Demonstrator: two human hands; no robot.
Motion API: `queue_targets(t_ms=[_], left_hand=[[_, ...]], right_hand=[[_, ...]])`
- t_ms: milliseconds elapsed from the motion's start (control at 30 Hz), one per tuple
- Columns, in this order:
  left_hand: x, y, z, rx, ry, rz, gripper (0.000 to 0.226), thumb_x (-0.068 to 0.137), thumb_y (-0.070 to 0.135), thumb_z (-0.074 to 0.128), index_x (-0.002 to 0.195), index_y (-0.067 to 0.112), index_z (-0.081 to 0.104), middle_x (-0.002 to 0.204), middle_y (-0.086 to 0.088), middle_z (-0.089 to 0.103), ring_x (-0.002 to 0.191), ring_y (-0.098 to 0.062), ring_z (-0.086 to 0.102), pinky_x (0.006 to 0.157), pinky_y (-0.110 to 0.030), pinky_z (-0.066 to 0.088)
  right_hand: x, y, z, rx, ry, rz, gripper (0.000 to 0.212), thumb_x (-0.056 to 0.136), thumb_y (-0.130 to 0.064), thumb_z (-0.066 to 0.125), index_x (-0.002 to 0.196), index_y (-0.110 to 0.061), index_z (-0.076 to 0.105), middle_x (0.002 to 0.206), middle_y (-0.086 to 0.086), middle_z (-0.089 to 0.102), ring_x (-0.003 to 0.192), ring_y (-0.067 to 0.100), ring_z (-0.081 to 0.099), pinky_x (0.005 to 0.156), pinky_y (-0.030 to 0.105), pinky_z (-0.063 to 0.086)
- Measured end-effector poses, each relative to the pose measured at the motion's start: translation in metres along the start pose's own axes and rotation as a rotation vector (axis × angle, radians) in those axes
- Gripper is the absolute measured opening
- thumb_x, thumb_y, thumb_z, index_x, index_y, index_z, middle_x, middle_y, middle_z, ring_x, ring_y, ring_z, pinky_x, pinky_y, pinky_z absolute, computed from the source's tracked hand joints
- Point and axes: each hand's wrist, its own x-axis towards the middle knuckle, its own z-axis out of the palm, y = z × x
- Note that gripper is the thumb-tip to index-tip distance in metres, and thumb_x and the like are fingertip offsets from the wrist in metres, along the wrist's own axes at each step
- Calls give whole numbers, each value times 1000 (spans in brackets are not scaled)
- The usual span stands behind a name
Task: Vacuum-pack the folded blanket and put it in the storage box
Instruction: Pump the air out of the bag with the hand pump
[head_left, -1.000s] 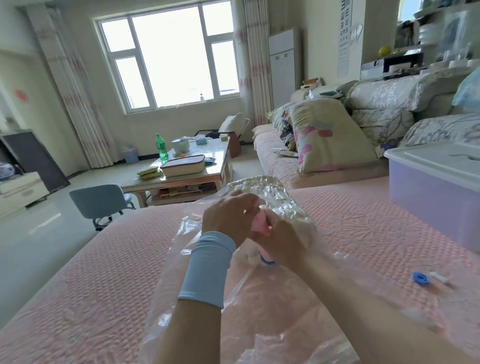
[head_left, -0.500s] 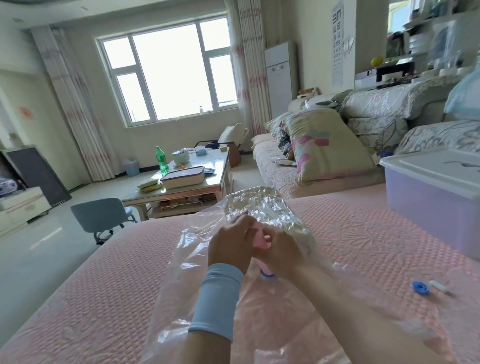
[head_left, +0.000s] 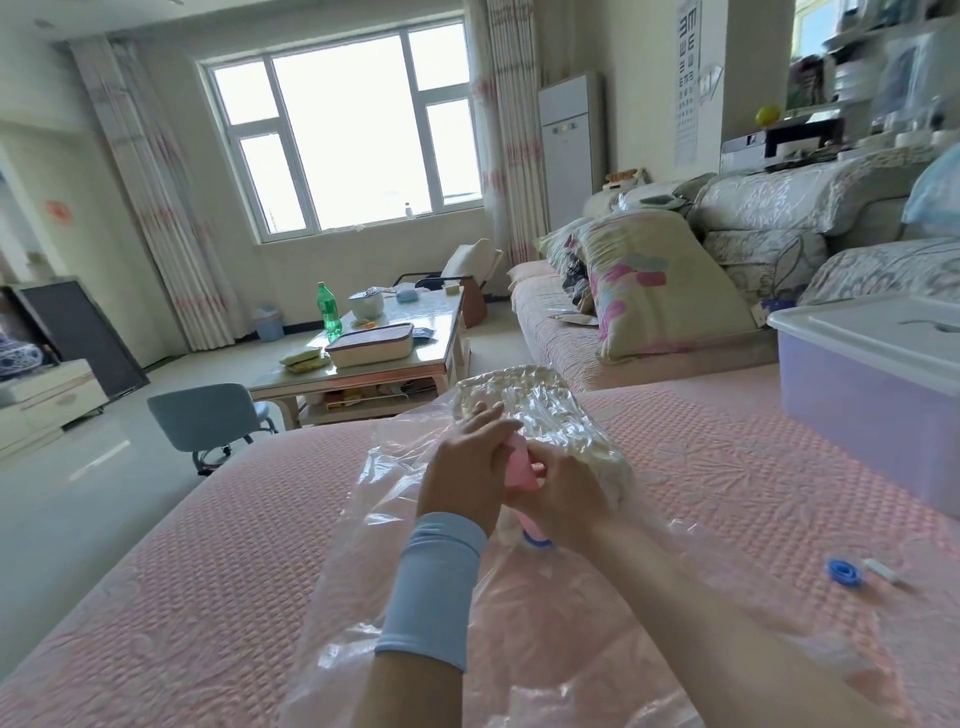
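**Head view: air being pumped out, box not yet used**

Both hands meet over the bag (head_left: 519, 649). The left hand (head_left: 467, 467) curls round the top of the pink pump (head_left: 519, 467). The right hand (head_left: 566, 493) grips the pump lower down, holding it on the blue valve (head_left: 537, 540). Just beyond the hands the blanket (head_left: 545, 410) lies inside the bag, plastic crinkled tight over it. Nearer the wrists the bag looks slack, so I judge the air only partly drawn. Right of the hands lie a blue cap (head_left: 842, 571) and a white clip (head_left: 883, 570). Farther right stands the box (head_left: 872, 410), lid on. Left to do: finish pumping, cap the valve, open the box, put the pack in.
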Motion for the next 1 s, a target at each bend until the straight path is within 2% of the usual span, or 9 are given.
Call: queue_targets(t_ms=[133, 267, 333, 467, 567, 667, 800, 867, 1000], left_hand=[[9, 11, -20, 67, 173, 130, 18, 95, 13, 55, 95, 15, 73, 129, -8, 62, 125, -29, 55, 103, -35, 46], [22, 22, -50, 131, 571, 255, 19, 95, 13, 52, 98, 14, 71, 117, -2, 67, 110, -22, 57, 97, -16, 36], [22, 20, -45, 82, 643, 241, 18, 93, 7, 55, 99, 10, 71, 114, -3, 68, 107, -21, 57, 97, -13, 34], [2, 7, -4, 41, 354, 141, 20, 86, -4, 63, 100, 5, 74, 116, -9, 67, 108, -28, 60, 100, -28, 45], [-6, -1, 9, -32, 72, 63, 20, 84, -5, 63, 98, 4, 75, 111, -9, 67, 99, -26, 62, 87, -40, 52], [3, 5, -7, 35, 145, 138, 12, 86, 2, 65, 91, 7, 75, 105, -4, 69, 98, -23, 60, 85, -36, 52], [20, 24, -44, 40, 506, 251, 13, 91, 12, 58, 89, 13, 71, 102, 2, 67, 95, -14, 56, 86, -11, 39], [23, 26, -48, 17, 620, 245, 14, 90, 13, 57, 89, 13, 71, 100, 2, 66, 93, -14, 55, 84, -11, 39], [9, 11, -11, 8, 436, 150, 14, 87, 2, 62, 93, 8, 74, 101, -4, 67, 96, -24, 58, 84, -27, 47]], right_hand=[[-1, 3, -2, 9, 1, 14, 47, 54, -62, 76, 96, -44, 68, 89, -23, 72, 85, -2, 66, 81, 34, 57], [-3, 3, -4, 21, -11, 6, 54, 49, -68, 72, 100, -53, 65, 88, -34, 69, 83, -13, 62, 75, 18, 51], [-4, 2, -3, 15, -29, 2, 55, 52, -66, 74, 103, -49, 66, 89, -31, 70, 83, -12, 62, 74, 17, 50], [-5, 1, -1, 0, 9, 16, 42, 60, -55, 78, 100, -43, 69, 83, -25, 71, 82, -5, 66, 77, 28, 56], [-6, 2, -3, 27, 13, 10, 37, 56, -57, 74, 91, -44, 68, 79, -21, 72, 77, -1, 68, 75, 35, 58], [-6, 5, -5, 28, 13, 6, 42, 57, -57, 77, 97, -44, 69, 82, -23, 72, 81, -4, 67, 80, 34, 58], [-5, 7, -4, 22, -4, -5, 42, 62, -51, 83, 100, -52, 66, 89, -26, 72, 85, -8, 65, 85, 29, 57], [-6, 6, -2, 14, -11, 2, 40, 64, -48, 85, 98, -55, 64, 91, -26, 72, 85, -8, 65, 84, 29, 57], [-7, 3, 1, -6, 7, 19, 44, 70, -47, 82, 111, -42, 67, 94, -19, 73, 90, 2, 67, 84, 35, 57]])
